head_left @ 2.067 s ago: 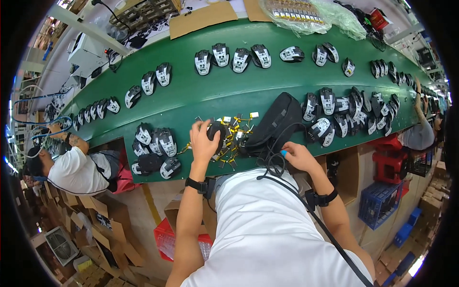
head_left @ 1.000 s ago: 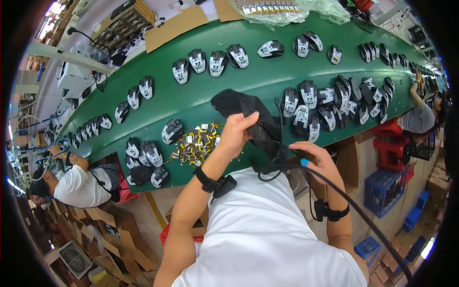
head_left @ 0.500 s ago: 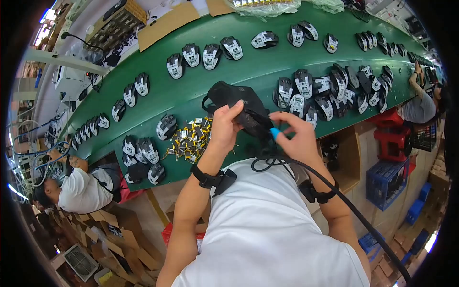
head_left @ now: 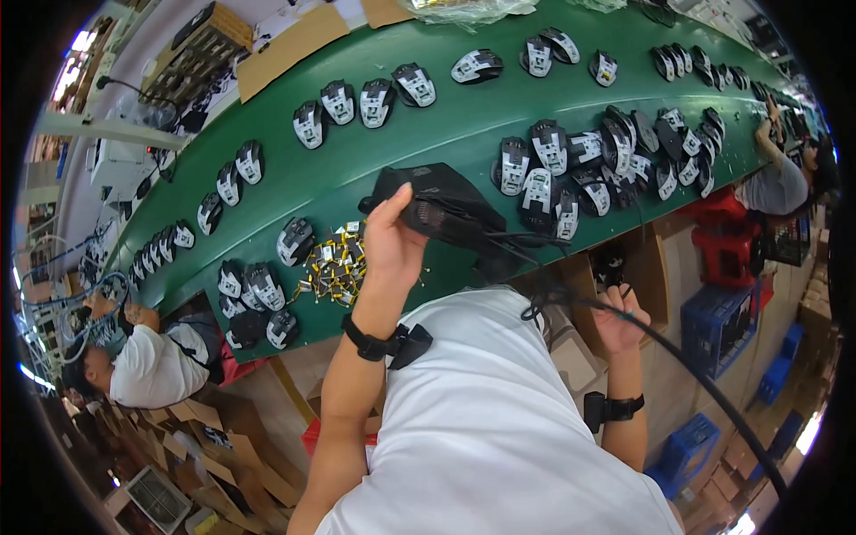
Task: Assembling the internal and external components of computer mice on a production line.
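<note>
My left hand (head_left: 392, 241) is closed on a black mesh pouch (head_left: 441, 201), thumb on top, holding it over the green bench. Dark cords trail from the pouch's right end. Lower right, off the bench's near edge, is my right hand (head_left: 617, 321), fingers curled in a pinch around something small and dark that I cannot make out. A thick black cable (head_left: 687, 370) passes across that hand; whether the fingers hold it is unclear. A heap of small yellow-and-silver parts with wires (head_left: 337, 265) lies left of my left hand. Half-built computer mice (head_left: 537, 198) stand right of the pouch.
More mice (head_left: 375, 102) line the green bench (head_left: 428, 134). Cardboard (head_left: 290, 52) lies at its far edge. A person (head_left: 160, 361) sits at the left, another (head_left: 776, 178) at the far right. Blue crates (head_left: 720, 323) and red stools (head_left: 727, 250) stand right; open cartons (head_left: 254, 455) lower left.
My right hand has left the pouch and dropped down to the right, past the bench edge. The pouch has tilted flatter in my left hand, which has moved slightly left.
</note>
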Action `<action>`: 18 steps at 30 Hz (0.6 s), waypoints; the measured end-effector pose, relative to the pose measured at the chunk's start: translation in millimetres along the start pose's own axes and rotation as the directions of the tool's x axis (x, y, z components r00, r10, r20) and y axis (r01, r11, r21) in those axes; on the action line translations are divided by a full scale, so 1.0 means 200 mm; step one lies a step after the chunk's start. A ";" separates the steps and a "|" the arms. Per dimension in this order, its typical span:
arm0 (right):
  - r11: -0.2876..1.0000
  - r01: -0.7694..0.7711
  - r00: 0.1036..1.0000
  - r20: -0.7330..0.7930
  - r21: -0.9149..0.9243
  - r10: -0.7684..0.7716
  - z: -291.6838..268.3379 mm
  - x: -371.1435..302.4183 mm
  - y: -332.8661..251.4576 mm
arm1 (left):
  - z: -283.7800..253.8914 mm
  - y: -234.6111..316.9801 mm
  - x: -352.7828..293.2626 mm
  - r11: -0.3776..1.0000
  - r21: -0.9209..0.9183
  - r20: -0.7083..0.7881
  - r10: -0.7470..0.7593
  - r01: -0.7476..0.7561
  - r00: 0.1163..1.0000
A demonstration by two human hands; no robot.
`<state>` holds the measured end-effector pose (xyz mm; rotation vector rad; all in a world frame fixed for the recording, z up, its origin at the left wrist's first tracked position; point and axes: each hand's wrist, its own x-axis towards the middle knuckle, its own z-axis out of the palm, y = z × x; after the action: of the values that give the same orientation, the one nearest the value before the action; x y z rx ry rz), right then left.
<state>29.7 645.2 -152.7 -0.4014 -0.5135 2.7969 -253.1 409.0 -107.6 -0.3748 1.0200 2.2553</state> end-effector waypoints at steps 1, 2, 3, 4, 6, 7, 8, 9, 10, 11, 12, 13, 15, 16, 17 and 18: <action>1.000 0.004 1.000 -0.001 0.007 -0.004 -0.10 -0.03 -0.01 | 0.02 0.02 -0.01 1.000 -0.028 -0.005 0.007 -0.008 1.000; 0.997 -0.021 0.997 -0.068 0.075 0.026 -0.23 -0.07 0.00 | 0.04 0.05 -0.03 0.999 -0.005 0.036 0.047 -0.047 0.998; 0.988 -0.039 0.990 -0.132 0.147 0.058 -0.35 -0.13 0.00 | 0.05 0.07 -0.05 0.999 0.006 0.038 0.046 -0.046 0.998; 0.989 -0.004 0.965 -0.260 0.150 0.044 -0.44 -0.19 0.00 | 0.06 0.08 -0.08 0.999 0.023 0.109 0.044 -0.046 0.993; 0.991 -0.020 0.938 -0.340 0.135 0.065 -0.54 -0.29 -0.06 | 0.06 0.09 -0.12 0.998 0.038 0.165 0.053 -0.060 0.985; 0.993 -0.029 0.903 -0.422 0.112 0.074 -0.58 -0.32 -0.10 | 0.08 0.09 -0.16 0.997 0.047 0.165 0.054 -0.062 0.985; 0.997 -0.015 0.888 -0.457 0.078 0.049 -0.60 -0.33 -0.16 | 0.10 0.09 -0.19 0.995 0.074 0.136 0.052 -0.063 0.989; 0.999 -0.002 0.871 -0.491 0.043 0.023 -0.61 -0.35 -0.22 | 0.11 0.09 -0.23 0.993 0.101 0.108 0.051 -0.062 0.993; 0.982 -0.106 0.848 -0.530 -0.158 0.006 -0.58 -0.35 -0.31 | 0.13 0.08 -0.26 0.990 0.126 0.077 0.059 -0.068 0.995; 0.895 -0.262 0.829 -0.559 -0.360 0.018 -0.55 -0.31 -0.38 | 0.14 0.09 -0.27 0.990 0.127 0.076 0.053 -0.063 0.996; 0.507 -0.470 0.778 -0.610 -0.722 -0.148 -0.53 -0.28 -0.40 | 0.14 0.10 -0.29 0.989 0.144 0.096 0.032 -0.045 0.995; -0.040 -0.601 0.766 -0.561 -0.798 -0.313 -0.42 -0.20 -0.39 | 0.15 0.10 -0.30 0.986 0.165 0.112 0.014 -0.033 0.994; -0.635 -0.116 0.733 0.366 -0.763 -0.574 0.20 0.05 -0.23 | 0.10 0.05 -0.28 0.981 0.195 0.143 -0.023 -0.006 0.989; -0.418 0.112 0.727 0.361 -0.902 -0.584 0.34 0.06 -0.21 | 0.08 0.01 -0.29 0.969 0.244 0.101 -0.058 0.031 0.993; -0.151 0.330 0.725 0.353 -0.932 -0.591 0.46 0.06 -0.19 | 0.07 -0.01 -0.29 0.954 0.291 0.057 -0.090 0.069 0.994; -0.087 0.512 0.790 0.508 -0.855 -0.343 0.59 0.13 -0.18 | 0.12 0.00 -0.28 0.954 0.288 0.078 -0.105 0.078 0.991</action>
<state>-23.1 649.3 -38.6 -0.1736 -2.1669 1.3251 -209.4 403.5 -64.7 -0.1876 1.2312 1.9877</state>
